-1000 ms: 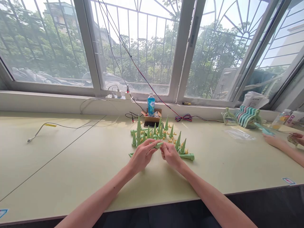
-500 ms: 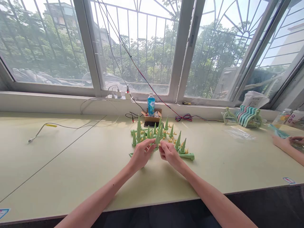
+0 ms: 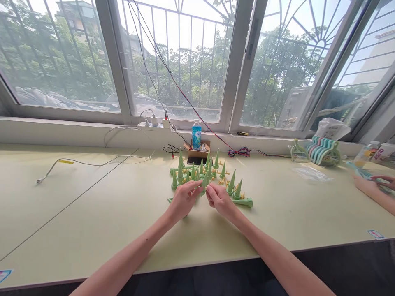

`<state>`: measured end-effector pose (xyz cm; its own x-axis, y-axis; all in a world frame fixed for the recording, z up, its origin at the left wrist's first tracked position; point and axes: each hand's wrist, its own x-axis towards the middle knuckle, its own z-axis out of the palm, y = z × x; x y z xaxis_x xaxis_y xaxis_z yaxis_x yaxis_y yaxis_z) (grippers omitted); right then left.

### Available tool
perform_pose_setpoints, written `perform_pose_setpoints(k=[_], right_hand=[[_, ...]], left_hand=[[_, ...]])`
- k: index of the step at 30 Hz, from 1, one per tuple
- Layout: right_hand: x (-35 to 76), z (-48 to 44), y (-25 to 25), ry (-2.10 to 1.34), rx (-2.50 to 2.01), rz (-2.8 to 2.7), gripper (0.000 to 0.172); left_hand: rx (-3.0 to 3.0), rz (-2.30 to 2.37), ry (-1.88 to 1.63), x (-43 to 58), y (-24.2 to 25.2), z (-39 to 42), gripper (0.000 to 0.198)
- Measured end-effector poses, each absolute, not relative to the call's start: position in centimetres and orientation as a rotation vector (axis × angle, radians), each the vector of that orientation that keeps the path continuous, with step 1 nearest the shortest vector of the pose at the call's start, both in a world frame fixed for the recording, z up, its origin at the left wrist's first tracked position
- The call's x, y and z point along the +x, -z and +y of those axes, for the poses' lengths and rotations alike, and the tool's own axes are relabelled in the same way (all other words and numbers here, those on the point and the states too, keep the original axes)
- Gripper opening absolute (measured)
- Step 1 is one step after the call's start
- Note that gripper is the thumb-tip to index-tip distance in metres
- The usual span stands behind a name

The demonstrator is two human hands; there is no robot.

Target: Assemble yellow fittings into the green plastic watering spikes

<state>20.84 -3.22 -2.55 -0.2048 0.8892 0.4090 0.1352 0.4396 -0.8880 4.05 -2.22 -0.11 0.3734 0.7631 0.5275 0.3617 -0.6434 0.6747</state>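
Observation:
My left hand (image 3: 186,198) is closed around a green plant watering spike (image 3: 204,181), its cone pointing up and tilted. Close against its right side, my right hand (image 3: 219,198) pinches a small yellow valve, now mostly hidden by the fingertips. Several more green spikes stand on the table just beyond both hands, among them one tall spike (image 3: 231,183) to the right. Little yellow valves (image 3: 222,181) lie scattered between them. One green spike (image 3: 243,202) lies on its side, right of my right hand.
Behind the spikes are a dark phone (image 3: 197,160) and a small cardboard box with a blue bottle (image 3: 196,135). Cables (image 3: 239,152) run along the wall. Clip hangers (image 3: 324,151) stand at the right, near another person's hands (image 3: 367,183). A white cable (image 3: 86,164) lies at the left.
The spike between my hands has tilted slightly, and the yellow valve has become more covered by my right fingers. The other person's hands have shifted a little at the right.

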Motion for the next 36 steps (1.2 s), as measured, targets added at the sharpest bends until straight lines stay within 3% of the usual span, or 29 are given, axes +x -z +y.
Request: perform_pose_setpoints(k=[36], right_hand=[[21.7, -3.7, 2.7, -0.234, -0.953, -2.069, 0.03]], left_hand=[[1.996, 0.781, -0.895, 2.9, 0.2, -1.2, 0.038]])
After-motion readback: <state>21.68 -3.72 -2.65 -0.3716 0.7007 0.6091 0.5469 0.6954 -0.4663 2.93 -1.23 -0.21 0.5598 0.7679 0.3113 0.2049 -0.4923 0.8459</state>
